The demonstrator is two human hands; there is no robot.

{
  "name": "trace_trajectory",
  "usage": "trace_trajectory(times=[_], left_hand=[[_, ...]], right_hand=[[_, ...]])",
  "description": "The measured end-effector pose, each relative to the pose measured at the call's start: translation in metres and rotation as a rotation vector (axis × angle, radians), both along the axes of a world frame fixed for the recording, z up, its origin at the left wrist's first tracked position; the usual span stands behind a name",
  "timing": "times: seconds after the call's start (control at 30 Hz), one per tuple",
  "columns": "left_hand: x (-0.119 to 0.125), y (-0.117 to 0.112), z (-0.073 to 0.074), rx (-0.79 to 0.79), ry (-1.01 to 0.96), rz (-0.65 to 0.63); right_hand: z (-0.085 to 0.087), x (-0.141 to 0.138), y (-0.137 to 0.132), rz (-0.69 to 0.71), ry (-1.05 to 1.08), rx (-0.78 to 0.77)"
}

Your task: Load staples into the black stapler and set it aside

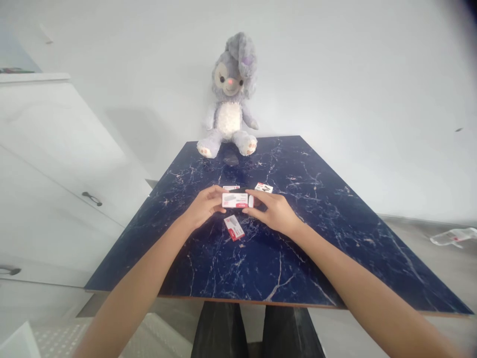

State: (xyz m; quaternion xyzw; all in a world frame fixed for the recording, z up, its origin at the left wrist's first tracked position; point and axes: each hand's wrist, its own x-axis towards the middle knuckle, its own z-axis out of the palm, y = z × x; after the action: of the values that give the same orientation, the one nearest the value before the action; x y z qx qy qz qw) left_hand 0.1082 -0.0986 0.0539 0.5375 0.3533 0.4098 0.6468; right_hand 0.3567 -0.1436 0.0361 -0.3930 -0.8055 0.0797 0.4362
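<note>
Both hands meet over the middle of a dark blue marble-patterned table (298, 238). My left hand (203, 206) and my right hand (274, 211) pinch the two ends of a small white and red box (234, 200), held just above the tabletop. A second small red and white box (234, 227) lies flat on the table right below the hands. A third small box (264, 187) lies just beyond my right hand. Another white box edge (231, 188) and something dark peek out behind the held box.
A grey and white plush rabbit (231, 99) sits at the table's far edge against the white wall. A white cabinet with dark handles (91, 199) stands to the left. A crumpled plastic wrapper (452, 236) lies on the floor at right. My legs show under the near edge.
</note>
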Motion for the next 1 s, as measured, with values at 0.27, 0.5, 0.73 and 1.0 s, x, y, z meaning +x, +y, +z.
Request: trace_trajectory(times=[0.27, 0.5, 0.73, 1.0], left_hand=[[-0.005, 0.005, 0.002, 0.059, -0.021, 0.093], [0.002, 0.003, 0.002, 0.133, 0.022, 0.194], [0.006, -0.005, 0.002, 0.142, -0.048, 0.059], [0.01, -0.013, 0.004, 0.188, -0.091, -0.038]], right_hand=[[0.003, 0.0, 0.0, -0.022, 0.038, -0.029], [0.006, -0.004, -0.002, -0.041, 0.046, -0.049], [0.001, -0.011, -0.005, 0.039, 0.041, 0.025], [0.002, -0.013, -0.006, 0.013, 0.095, 0.055]])
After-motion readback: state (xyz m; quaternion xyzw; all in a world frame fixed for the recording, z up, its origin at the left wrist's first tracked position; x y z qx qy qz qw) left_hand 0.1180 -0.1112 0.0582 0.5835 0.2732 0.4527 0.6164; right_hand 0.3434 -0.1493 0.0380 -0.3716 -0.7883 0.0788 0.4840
